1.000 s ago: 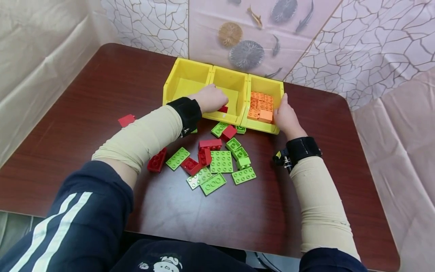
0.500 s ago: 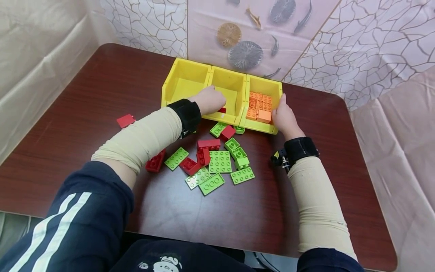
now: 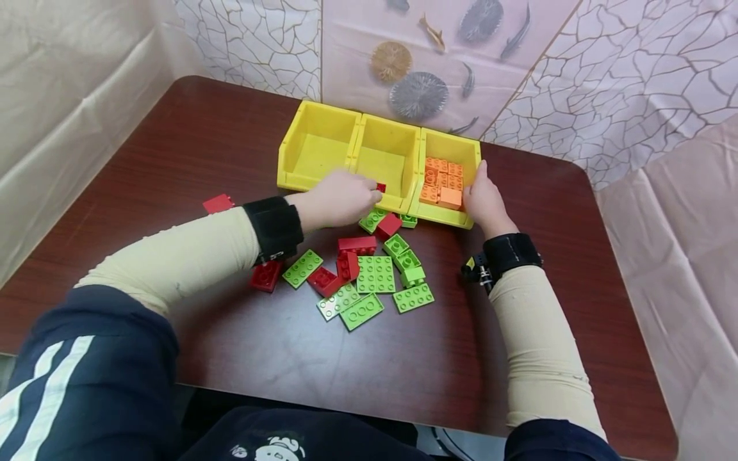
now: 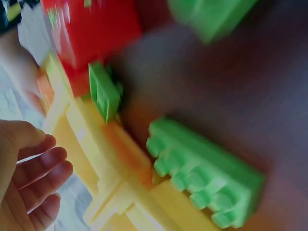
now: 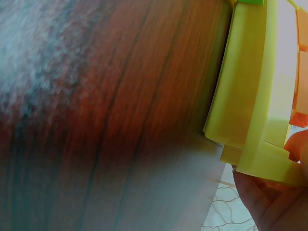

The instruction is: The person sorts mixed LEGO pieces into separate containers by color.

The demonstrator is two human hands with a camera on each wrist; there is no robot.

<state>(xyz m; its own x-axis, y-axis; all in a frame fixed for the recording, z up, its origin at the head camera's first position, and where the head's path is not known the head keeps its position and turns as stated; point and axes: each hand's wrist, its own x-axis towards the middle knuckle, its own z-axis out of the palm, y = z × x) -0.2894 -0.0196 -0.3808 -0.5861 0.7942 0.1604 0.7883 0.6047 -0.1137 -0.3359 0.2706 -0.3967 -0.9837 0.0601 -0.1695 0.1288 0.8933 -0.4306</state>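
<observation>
Three joined yellow bins [image 3: 377, 128] stand at the back of the table. My left hand [image 3: 340, 197] is over the front edge of the middle bin, its fingers loosely bent with nothing between them in the left wrist view. Just beyond the fingertips, a red building brick [image 3: 381, 187] lies in that bin, partly hidden by the hand. My right hand [image 3: 487, 200] grips the side wall of the right bin [image 5: 262, 120], thumb on the inner side and fingers outside. Orange building bricks [image 3: 442, 179] fill part of the right bin.
Green bricks [image 3: 376, 274] and red bricks [image 3: 357, 245] lie scattered on the table in front of the bins. One red brick [image 3: 218, 203] sits apart at the left. A patterned cloth [image 3: 418, 57] hangs behind the table.
My left hand has drawn back toward me and to the left, from inside the middle bin to its front edge, baring part of the red brick. The right hand keeps its grip.
</observation>
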